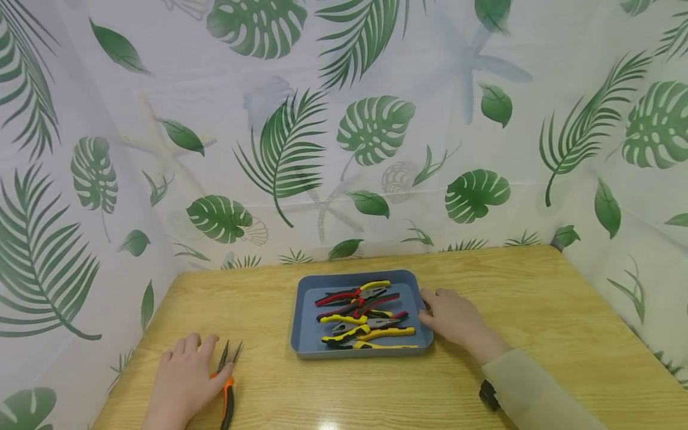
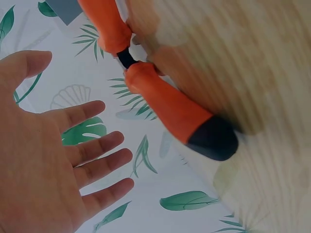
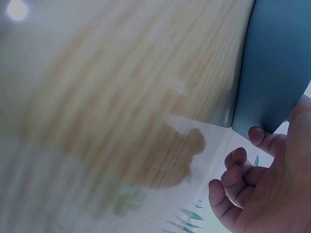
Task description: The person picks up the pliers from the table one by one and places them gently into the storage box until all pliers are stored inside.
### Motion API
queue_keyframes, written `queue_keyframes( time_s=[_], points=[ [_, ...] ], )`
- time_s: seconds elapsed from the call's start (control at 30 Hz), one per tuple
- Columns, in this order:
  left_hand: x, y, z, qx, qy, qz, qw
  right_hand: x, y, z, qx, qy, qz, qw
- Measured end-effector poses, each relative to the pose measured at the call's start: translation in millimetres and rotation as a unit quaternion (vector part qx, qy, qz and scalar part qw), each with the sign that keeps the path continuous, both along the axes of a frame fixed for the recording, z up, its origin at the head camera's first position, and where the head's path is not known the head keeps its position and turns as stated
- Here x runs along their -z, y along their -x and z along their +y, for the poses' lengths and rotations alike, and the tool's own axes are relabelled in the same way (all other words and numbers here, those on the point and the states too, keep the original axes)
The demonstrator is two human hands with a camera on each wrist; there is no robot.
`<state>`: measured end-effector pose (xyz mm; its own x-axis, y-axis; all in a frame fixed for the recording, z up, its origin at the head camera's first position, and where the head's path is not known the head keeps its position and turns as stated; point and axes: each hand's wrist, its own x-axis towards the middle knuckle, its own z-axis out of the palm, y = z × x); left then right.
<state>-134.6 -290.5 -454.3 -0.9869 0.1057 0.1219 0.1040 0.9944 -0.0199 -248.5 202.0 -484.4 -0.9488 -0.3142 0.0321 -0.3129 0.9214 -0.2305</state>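
My left hand (image 1: 183,376) is spread over the left part of the table, fingers straight. Beside its thumb lies a pair of long-nose pliers (image 1: 228,401) with orange and black handles, the jaws parted and pointing away from me. In the left wrist view the palm stands apart from the orange handles (image 2: 167,104). With my right hand (image 1: 454,316) I hold the right wall of a blue-grey tray (image 1: 362,354). The right wrist view shows one fingertip (image 3: 256,134) against the tray's outer side and the other fingers curled below. Several pliers (image 1: 371,323) with red, yellow and black handles lie in the tray.
The wood-grain table (image 1: 355,394) meets a leaf-printed cloth (image 1: 333,149) at the back and on both sides. A black band (image 1: 488,395) shows at the right sleeve (image 1: 529,382).
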Motion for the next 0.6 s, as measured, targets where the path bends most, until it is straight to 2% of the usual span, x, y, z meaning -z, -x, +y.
queue_keyframes(
  time_s=[0.43,0.6],
  points=[
    [9.6,0.0,-2.4,-0.03,-0.009,-0.062,0.9976,-1.7,-1.6,-1.0,-0.001,-0.004,-0.002,1.0],
    [12.8,0.2,-2.5,-0.031,-0.012,-0.074,0.9967,-0.9,-1.1,-0.2,-0.001,-0.002,0.0,1.0]
  ],
)
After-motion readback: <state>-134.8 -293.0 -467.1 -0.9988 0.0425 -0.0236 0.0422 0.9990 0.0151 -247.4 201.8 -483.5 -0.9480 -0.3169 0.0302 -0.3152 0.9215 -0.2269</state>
